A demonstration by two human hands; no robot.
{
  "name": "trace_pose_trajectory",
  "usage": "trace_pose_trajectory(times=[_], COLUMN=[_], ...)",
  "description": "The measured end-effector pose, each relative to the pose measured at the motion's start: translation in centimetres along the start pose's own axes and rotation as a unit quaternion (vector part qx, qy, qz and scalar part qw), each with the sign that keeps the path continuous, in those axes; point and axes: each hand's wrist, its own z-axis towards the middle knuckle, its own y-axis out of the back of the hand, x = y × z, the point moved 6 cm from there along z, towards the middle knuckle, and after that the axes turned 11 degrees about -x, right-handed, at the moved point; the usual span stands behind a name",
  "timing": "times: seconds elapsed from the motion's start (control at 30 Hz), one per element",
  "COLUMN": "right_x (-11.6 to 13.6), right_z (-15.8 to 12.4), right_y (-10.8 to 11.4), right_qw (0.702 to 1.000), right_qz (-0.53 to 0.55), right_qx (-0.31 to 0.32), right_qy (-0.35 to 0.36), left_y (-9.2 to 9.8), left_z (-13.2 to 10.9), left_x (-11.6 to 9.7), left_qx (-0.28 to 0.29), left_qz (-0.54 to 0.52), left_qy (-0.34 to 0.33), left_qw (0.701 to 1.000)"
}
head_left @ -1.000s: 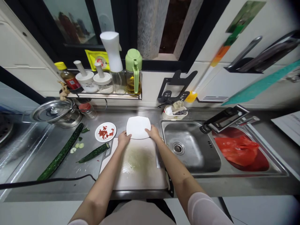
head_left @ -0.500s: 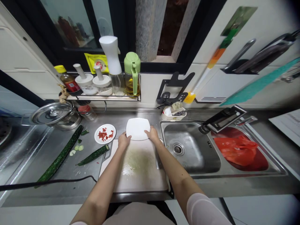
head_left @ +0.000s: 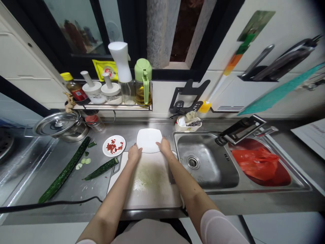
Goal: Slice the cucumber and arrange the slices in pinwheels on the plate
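Note:
A white plate (head_left: pixel 149 139) with rounded corners is at the far edge of the cutting board (head_left: pixel 152 189). My left hand (head_left: pixel 134 153) grips its left side, thumb on the rim. On the right side, my right hand (head_left: pixel 164 146) holds it the same way; the fingers of both hands are partly hidden. The board's surface looks wet with a greenish stain. Left of it lie a cut cucumber piece (head_left: pixel 102 169), a long cucumber (head_left: pixel 64 171) and several pale slices (head_left: pixel 83 162). A small round plate (head_left: pixel 114 146) carries chopped red bits.
To the right is a steel sink (head_left: pixel 208 162) with a black faucet (head_left: pixel 236 130) and a red plastic bag (head_left: pixel 256 163). A lidded pot (head_left: pixel 61 125) stands at the back left, below a seasoning rack (head_left: pixel 119 107). A black cable (head_left: pixel 50 203) crosses the front left.
Both hands keep hold of the white plate, which stays in nearly the same place. The view has shifted very slightly.

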Motion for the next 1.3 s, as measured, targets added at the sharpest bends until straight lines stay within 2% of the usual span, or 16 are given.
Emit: trace_pose_trajectory(times=[0.23, 0.47, 0.67, 0.77, 0.87, 0.97, 1.07, 1.17, 1.3], right_x=[0.4, -1.3, -6.8, -10.8, -14.6, -17.5, -18.7, -18.3, -16.3], right_z=[-0.7, -3.1, -6.8, -9.2, -11.5, -13.6, -15.5, -16.8, -17.7], right_y=[1.2, 5.4, 8.7, 9.4, 9.2, 9.0, 9.2, 9.7, 9.7], right_qw=[1.0, 0.992, 0.972, 0.963, 0.964, 0.969, 0.973, 0.977, 0.983], right_qz=[-0.018, -0.018, -0.049, -0.066, -0.076, -0.088, -0.093, -0.074, -0.018], right_qx=[-0.012, -0.11, -0.199, -0.235, -0.231, -0.217, -0.197, -0.184, -0.146], right_qy=[-0.013, 0.065, 0.117, 0.116, 0.102, 0.075, 0.074, 0.082, 0.113], left_y=[0.4, 1.6, 1.9, 2.0, 2.6, 3.9, 6.2, 9.1, 12.8], left_z=[-0.2, -1.1, -4.7, -6.9, -8.5, -9.6, -10.2, -10.2, -9.5], left_x=[-0.1, 0.1, -0.3, 0.7, 2.1, 4.1, 6.7, 9.4, 11.9], left_qx=[-0.003, -0.044, -0.054, -0.061, -0.058, -0.06, -0.089, -0.138, -0.203], left_qz=[-0.001, -0.076, -0.168, -0.22, -0.241, -0.241, -0.204, -0.128, -0.01], left_qy=[0.003, 0.024, -0.037, -0.036, -0.035, -0.033, -0.034, -0.043, -0.049], left_qw=[1.0, 0.996, 0.984, 0.973, 0.968, 0.968, 0.974, 0.981, 0.978])
